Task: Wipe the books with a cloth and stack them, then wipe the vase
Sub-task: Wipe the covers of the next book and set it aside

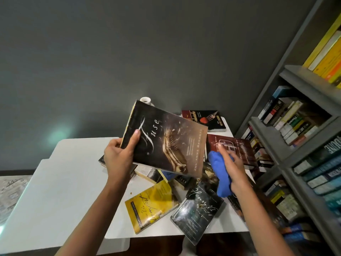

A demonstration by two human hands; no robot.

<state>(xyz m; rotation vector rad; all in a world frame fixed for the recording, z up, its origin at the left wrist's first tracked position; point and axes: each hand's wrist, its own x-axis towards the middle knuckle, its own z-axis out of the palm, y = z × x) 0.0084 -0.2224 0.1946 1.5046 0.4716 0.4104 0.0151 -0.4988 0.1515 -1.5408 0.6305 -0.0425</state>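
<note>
Left hand [118,154] grips the dark book [166,141] by its left edge, thumb across the cover, above the scattered books [151,206]. Right hand [232,163], fingers curled round the blue cloth [219,172], hovers just right of it. The wipe is best made flat, from the spine outward. The vase [146,101], apparently, stands far behind.

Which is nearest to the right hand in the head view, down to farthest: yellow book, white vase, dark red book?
1. Dark red book, just behind the right hand.
2. Yellow book, lower left, toward the person.
3. White vase, far back by the wall.
</note>
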